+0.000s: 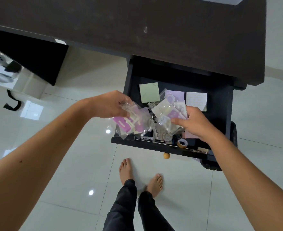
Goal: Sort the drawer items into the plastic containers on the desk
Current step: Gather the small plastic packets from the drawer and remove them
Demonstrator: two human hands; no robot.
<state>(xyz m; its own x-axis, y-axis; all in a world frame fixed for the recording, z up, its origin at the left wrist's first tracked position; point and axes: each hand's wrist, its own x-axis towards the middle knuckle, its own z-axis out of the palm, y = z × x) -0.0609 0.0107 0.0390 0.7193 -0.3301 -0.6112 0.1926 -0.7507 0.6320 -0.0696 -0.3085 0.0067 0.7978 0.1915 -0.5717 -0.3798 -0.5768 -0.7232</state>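
Head view: left hand pinches purple packets; right hand grips clear packets over drawer.

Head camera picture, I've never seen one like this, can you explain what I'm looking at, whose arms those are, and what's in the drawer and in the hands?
There is no machine here. One wide-angle camera worn on a person's head looks down, so the arms and the bare feet are that person's own. They stand at a dark desk with its drawer pulled open. The left hand grips a clear plastic packet with purple cards. The right hand grips another bunch of clear packets. In the drawer lie a green note pad, a white note pad, a roll of tape and other small clutter.
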